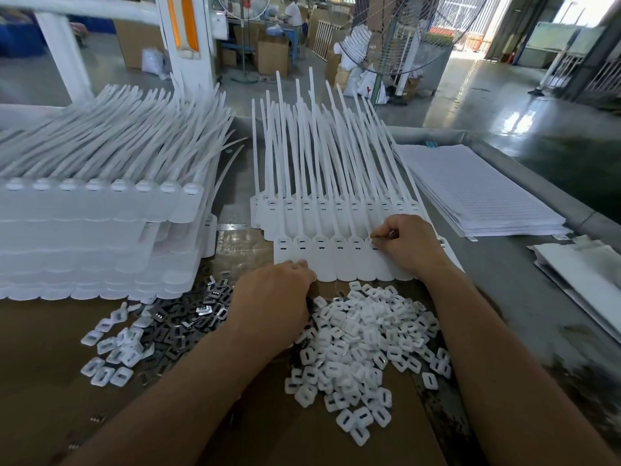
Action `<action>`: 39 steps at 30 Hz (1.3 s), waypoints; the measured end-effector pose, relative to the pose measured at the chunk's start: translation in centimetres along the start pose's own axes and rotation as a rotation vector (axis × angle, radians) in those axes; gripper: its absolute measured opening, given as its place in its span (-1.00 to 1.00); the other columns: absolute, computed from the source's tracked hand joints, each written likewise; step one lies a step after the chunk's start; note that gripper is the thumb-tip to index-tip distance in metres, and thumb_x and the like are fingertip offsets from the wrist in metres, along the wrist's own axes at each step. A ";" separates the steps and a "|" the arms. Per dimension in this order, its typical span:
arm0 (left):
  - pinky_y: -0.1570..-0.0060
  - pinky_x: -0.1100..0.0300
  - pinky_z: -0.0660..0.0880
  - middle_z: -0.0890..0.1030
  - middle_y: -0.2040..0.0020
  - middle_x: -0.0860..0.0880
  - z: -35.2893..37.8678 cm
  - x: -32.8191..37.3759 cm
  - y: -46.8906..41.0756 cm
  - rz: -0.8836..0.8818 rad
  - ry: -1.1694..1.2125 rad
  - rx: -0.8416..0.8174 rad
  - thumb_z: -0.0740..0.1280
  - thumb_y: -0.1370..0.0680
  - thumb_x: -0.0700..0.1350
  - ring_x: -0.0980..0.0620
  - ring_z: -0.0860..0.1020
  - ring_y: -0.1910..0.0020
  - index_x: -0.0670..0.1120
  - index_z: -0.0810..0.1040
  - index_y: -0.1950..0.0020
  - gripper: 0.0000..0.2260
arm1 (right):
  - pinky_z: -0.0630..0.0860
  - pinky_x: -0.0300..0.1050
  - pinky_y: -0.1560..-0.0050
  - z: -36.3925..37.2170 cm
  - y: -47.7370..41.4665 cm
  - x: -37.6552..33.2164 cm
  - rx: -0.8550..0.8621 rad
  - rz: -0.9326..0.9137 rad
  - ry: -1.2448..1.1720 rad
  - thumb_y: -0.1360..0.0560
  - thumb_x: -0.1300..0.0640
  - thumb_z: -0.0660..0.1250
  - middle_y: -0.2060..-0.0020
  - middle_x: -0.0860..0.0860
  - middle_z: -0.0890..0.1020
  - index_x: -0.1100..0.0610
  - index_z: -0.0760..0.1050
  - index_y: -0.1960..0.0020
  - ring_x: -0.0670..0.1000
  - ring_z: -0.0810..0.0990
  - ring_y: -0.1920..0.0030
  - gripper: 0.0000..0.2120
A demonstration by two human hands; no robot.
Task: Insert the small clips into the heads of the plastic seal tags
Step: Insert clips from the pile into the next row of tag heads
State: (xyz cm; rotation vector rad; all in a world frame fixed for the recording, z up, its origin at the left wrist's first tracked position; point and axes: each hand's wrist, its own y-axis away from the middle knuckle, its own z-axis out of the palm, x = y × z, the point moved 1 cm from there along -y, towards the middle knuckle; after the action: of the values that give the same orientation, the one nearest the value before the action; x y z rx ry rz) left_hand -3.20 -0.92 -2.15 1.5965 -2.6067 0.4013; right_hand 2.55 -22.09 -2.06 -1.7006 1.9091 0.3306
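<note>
While my left hand (pixel 272 297) bears down on the near edge of the seal tags (pixel 336 264), probably to stop the row sliding, I cannot tell whether its bent fingers hold anything; my right hand (pixel 408 245) pinches a small clip (pixel 373 236) at one slotted head; the tags are smooth, flat and white with thin tails; squarish loose clips (pixel 363 334) lie heaped within reach.

This is a factory floor. Bulk stacks of flat white plastic seal tags (pixel 94 237) and loose heaps of small white square plastic clips (pixel 363 334) cover a brown cardboard-topped workbench (pixel 50 381). Behind it stand brown cardboard cartons (pixel 273 57), a large wire-caged pedestal fan (pixel 403 31) and a glossy grey concrete floor (pixel 487 105).
</note>
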 end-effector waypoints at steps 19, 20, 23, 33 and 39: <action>-0.16 0.16 0.43 0.43 -0.32 0.08 -0.1 0.1 0.0 0.014 -0.001 -0.024 0.11 -0.51 -0.21 0.09 0.43 -0.26 0.02 0.38 -0.33 -0.60 | 0.45 -0.16 0.02 -0.3 -0.1 -0.6 0.022 0.119 -0.152 -0.36 0.30 0.43 0.30 -0.14 0.57 -0.07 0.48 0.28 -0.06 0.57 0.12 -0.72; -0.15 0.16 0.43 0.44 -0.31 0.08 -0.1 0.1 0.0 0.013 -0.001 -0.023 0.11 -0.51 -0.21 0.09 0.43 -0.25 0.02 0.39 -0.31 -0.62 | 0.44 -0.17 0.04 -0.3 -0.1 -0.7 0.026 0.123 -0.141 -0.36 0.30 0.42 0.30 -0.15 0.56 -0.07 0.47 0.29 -0.07 0.56 0.13 -0.72; -0.10 0.18 0.44 0.47 -0.27 0.07 -0.3 0.0 0.1 0.009 -0.003 -0.011 0.11 -0.51 -0.21 0.08 0.46 -0.21 0.01 0.43 -0.26 -0.64 | 0.41 -0.20 0.07 -0.2 0.0 -0.9 0.042 0.127 -0.130 -0.36 0.29 0.42 0.32 -0.17 0.54 -0.07 0.46 0.30 -0.08 0.54 0.15 -0.72; -0.10 0.17 0.43 0.46 -0.28 0.09 -0.4 0.1 0.1 0.003 0.002 -0.017 0.11 -0.51 -0.22 0.08 0.45 -0.23 0.03 0.42 -0.28 -0.63 | 0.43 -0.25 0.08 -1.2 1.0 -0.8 -0.021 0.100 -0.261 -0.44 0.24 0.38 0.22 -0.08 0.59 0.02 0.53 0.16 -0.13 0.53 0.17 -0.87; -0.08 0.19 0.43 0.47 -0.29 0.10 -0.3 0.3 -0.1 -0.015 0.020 -0.004 0.12 -0.49 -0.26 0.08 0.48 -0.20 0.05 0.43 -0.28 -0.59 | 0.38 -0.49 0.43 -4.6 2.5 -1.9 -0.241 -0.015 -0.249 -0.40 0.26 0.42 0.33 -0.10 0.62 0.06 0.58 0.21 -0.30 0.53 0.39 -0.89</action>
State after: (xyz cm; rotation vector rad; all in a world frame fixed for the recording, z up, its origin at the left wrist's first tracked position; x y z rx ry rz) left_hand -3.24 -1.16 -1.79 1.6016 -2.5772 0.4089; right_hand -0.89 -22.50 2.29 -1.7299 1.7282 0.7568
